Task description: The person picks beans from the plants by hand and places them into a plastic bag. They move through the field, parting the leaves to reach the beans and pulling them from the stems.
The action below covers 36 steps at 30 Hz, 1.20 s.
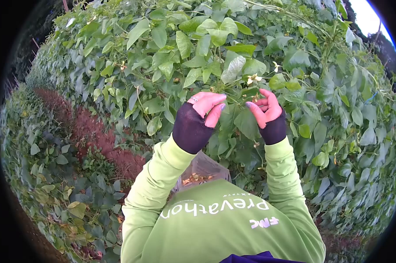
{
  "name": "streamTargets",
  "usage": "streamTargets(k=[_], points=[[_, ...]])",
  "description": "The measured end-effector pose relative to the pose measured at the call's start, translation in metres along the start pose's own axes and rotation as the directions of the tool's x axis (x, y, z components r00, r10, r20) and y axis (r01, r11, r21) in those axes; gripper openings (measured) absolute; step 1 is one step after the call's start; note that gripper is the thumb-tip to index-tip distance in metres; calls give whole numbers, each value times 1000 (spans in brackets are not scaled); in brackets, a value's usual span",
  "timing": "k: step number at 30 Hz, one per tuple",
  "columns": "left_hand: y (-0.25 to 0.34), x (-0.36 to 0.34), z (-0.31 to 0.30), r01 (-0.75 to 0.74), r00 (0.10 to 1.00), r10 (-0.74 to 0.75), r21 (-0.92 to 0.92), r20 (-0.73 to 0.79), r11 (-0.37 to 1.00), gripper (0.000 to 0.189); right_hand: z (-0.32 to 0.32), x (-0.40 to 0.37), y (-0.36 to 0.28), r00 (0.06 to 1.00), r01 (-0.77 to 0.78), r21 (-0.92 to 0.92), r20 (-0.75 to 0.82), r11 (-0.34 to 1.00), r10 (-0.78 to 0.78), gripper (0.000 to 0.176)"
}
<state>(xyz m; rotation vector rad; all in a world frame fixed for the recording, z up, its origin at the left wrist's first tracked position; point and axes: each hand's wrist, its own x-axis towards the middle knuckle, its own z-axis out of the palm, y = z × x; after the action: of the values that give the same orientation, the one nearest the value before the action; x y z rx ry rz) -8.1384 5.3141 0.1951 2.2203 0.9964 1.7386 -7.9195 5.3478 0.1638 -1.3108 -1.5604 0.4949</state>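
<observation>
Both my hands are raised at the leafy vines (202, 48), in dark fingerless gloves. On the left, my left hand (209, 107) has its thumb and index finger stretched toward a thin stem, with a small gap between the tips. Facing it, my right hand (264, 107) has its fingers curled near the thumb, just below a pale yellow-white flower (253, 79). Whether anything small is between those fingers is too fine to make out. A second pale flower (276, 67) is higher up to the right.
Below my hands, a translucent bag (202, 168) with small yellowish-brown pieces in it hangs against my green shirt (233, 228). A strip of reddish soil (92, 136) runs between plant rows on the left. More foliage (360, 131) spreads on the right.
</observation>
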Motion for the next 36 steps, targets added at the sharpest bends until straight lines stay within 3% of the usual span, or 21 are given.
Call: streamTargets(k=[3,6,11,12,13,15,17,19,22,23,24,27,29,33,36], points=[[9,35,26,-70,997,71,25,-34,997,24,7,14,20,988,142,-67,-45,988,-145,36],[8,53,45,-169,985,173,181,-6,969,23,2,14,20,987,152,-42,-38,988,-153,32],[-9,57,58,-232,972,235,145,-5,962,17,-29,-7,-11,985,157,51,-77,986,-153,36],[-9,56,58,-219,975,222,119,-19,969,17,-33,-13,-12,961,262,88,-116,961,-252,30],[-10,54,55,-202,978,207,100,-36,974,16,-40,-18,-16,920,374,-48,-106,926,-377,20],[-11,52,53,-194,978,200,98,-55,976,16,-39,-36,-29,922,382,0,-63,924,-381,12],[-10,50,51,-189,977,197,103,-83,977,16,-16,-60,-27,888,456,113,19,883,-460,13],[-9,46,51,-166,980,164,-6,-112,986,17,7,-88,-19,794,349,150,477,925,-377,19],[-11,42,45,-183,970,185,23,-160,983,22,17,-100,-5,698,328,177,616,928,-364,17],[-7,41,45,-166,971,166,16,-171,986,24,15,-90,-6,786,270,203,518,941,-337,18],[-5,39,41,-149,978,147,0,-145,989,26,6,-77,-11,834,345,174,394,922,-386,20],[-4,35,39,-122,984,124,21,-128,992,26,-14,-45,-37,904,420,115,30,900,-426,33],[-2,29,40,-128,985,134,64,-109,990,26,-17,-23,-49,779,610,-134,-76,781,-622,44],[2,18,46,-197,963,212,102,-167,975,29,-2,9,-41,712,689,-219,28,691,-701,47],[-2,9,46,-212,946,226,84,-233,974,29,3,15,-35,707,698,-172,15,695,-707,35]])
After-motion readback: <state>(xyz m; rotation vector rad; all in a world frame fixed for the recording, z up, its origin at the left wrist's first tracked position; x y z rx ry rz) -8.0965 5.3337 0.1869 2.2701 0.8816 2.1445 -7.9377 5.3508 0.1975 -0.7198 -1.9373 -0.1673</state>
